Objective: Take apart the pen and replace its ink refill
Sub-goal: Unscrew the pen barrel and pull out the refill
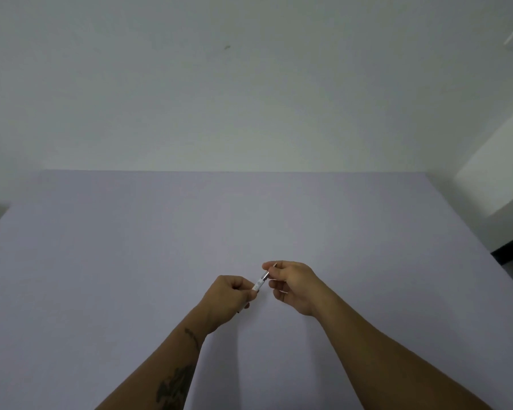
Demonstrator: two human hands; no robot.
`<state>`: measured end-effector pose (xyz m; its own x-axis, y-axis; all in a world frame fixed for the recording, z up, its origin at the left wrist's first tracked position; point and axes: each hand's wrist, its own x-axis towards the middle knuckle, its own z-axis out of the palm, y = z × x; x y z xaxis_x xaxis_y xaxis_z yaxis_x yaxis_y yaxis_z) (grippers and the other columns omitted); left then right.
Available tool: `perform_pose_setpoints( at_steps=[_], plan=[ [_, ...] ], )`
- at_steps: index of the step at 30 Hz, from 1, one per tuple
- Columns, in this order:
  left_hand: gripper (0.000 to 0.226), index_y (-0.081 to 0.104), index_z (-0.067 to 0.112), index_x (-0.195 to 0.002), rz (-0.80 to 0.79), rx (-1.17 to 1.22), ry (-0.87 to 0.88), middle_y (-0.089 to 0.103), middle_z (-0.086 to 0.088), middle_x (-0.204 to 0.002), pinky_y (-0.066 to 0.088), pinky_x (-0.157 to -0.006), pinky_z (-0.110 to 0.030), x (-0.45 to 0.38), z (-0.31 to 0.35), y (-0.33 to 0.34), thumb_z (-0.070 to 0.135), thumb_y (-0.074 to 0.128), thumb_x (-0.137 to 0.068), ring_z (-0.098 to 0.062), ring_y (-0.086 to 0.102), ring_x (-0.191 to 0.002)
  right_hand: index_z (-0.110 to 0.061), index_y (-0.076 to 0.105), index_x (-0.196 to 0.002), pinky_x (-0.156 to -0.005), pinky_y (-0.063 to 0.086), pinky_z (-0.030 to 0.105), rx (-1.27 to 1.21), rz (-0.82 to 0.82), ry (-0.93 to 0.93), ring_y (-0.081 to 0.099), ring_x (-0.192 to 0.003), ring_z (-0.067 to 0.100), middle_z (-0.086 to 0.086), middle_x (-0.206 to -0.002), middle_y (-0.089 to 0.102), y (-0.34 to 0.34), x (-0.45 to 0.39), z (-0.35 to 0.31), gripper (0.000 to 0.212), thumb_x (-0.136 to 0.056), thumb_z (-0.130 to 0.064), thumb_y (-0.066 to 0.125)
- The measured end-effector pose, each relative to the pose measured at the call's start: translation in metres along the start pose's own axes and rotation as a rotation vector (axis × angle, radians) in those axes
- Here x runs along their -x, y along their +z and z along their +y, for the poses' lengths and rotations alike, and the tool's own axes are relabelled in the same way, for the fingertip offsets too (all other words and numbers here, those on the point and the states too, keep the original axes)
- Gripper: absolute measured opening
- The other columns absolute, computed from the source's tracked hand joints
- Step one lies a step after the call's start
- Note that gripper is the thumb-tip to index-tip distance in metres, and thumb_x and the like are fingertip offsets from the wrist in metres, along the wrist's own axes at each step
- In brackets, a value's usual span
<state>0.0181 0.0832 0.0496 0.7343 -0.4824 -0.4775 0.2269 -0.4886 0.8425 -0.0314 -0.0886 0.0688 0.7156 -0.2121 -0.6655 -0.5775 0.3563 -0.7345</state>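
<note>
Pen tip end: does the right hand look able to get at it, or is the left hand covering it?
Likely yes: the right hand already pinches the pen there; the left hand grips the opposite end.

Both hands holding white pen [259,284] above pale table [131,247]; left hand [230,297] gripping barrel, right hand [290,284] pinching metal tip end, pen tilting up-right.

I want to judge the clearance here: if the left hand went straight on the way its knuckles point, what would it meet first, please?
Most likely the right hand. The left hand points up-right along the pen they both grip, and only a short stretch of pen separates them. Depth is hard to read.
</note>
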Motion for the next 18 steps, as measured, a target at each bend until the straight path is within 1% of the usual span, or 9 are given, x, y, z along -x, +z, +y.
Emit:
perform_pose_setpoints(
  at_steps=[2,4,6,9,12,15,18],
  plan=[
    [0.012,0.075,0.017,-0.080,-0.012,-0.008,0.008,0.067,-0.002,-0.070,0.050,-0.065,-0.027,-0.001,0.001,-0.002,0.014,0.066,-0.088,-0.016,0.061,-0.067,-0.010,0.074,-0.101,-0.066,0.050,0.028,-0.013,-0.009,0.012,0.058,-0.076,0.018,0.005,-0.087,0.065,0.001,0.000,0.001,0.016,-0.095,-0.009,0.060],
    [0.014,0.074,0.018,-0.078,-0.025,-0.014,0.012,0.067,-0.001,-0.069,0.049,-0.064,-0.026,-0.002,0.002,-0.003,0.014,0.066,-0.088,-0.015,0.060,-0.067,-0.012,0.073,-0.095,-0.066,0.049,0.028,0.059,0.010,0.002,0.058,-0.075,0.018,0.005,-0.084,0.064,0.004,0.001,0.002,0.009,-0.093,-0.012,0.064],
    [0.016,0.074,0.019,-0.077,-0.038,-0.023,0.012,0.067,-0.001,-0.069,0.049,-0.063,-0.026,-0.003,0.003,-0.003,0.014,0.065,-0.089,-0.015,0.061,-0.068,-0.012,0.072,-0.088,-0.065,0.049,0.028,0.091,0.050,-0.017,0.057,-0.073,0.017,0.005,-0.081,0.063,0.005,0.000,0.004,0.008,-0.092,-0.012,0.065],
    [0.016,0.074,0.019,-0.077,-0.054,-0.024,0.015,0.067,-0.002,-0.070,0.050,-0.065,-0.027,-0.006,0.004,-0.002,0.015,0.065,-0.089,-0.016,0.061,-0.069,-0.010,0.074,-0.092,-0.065,0.050,0.027,0.048,0.066,-0.038,0.057,-0.073,0.017,0.005,-0.080,0.063,0.001,-0.001,0.004,0.015,-0.093,-0.005,0.060],
    [0.016,0.076,0.017,-0.079,-0.051,-0.026,-0.013,0.068,-0.005,-0.071,0.049,-0.068,-0.029,-0.009,0.003,-0.002,0.015,0.064,-0.089,-0.018,0.060,-0.071,-0.009,0.075,-0.097,-0.066,0.049,0.028,-0.022,0.056,-0.012,0.058,-0.074,0.017,0.006,-0.084,0.063,-0.006,-0.002,0.001,0.019,-0.095,-0.003,0.056],
    [0.015,0.077,0.016,-0.084,-0.042,-0.012,-0.028,0.069,-0.003,-0.072,0.049,-0.067,-0.027,-0.011,0.002,-0.001,0.016,0.063,-0.090,-0.016,0.061,-0.071,-0.009,0.075,-0.098,-0.066,0.049,0.029,-0.066,0.051,-0.006,0.058,-0.074,0.018,0.006,-0.086,0.065,-0.012,-0.005,-0.004,0.018,-0.095,-0.004,0.058],
    [0.015,0.077,0.014,-0.089,-0.028,-0.010,-0.046,0.069,-0.002,-0.075,0.049,-0.066,-0.025,-0.014,-0.002,0.001,0.014,0.062,-0.089,-0.013,0.063,-0.069,-0.011,0.073,-0.097,-0.065,0.051,0.029,-0.178,0.104,-0.029,0.061,-0.074,0.017,0.005,-0.083,0.069,-0.018,-0.011,-0.008,0.016,-0.095,-0.005,0.058]
  ],
)
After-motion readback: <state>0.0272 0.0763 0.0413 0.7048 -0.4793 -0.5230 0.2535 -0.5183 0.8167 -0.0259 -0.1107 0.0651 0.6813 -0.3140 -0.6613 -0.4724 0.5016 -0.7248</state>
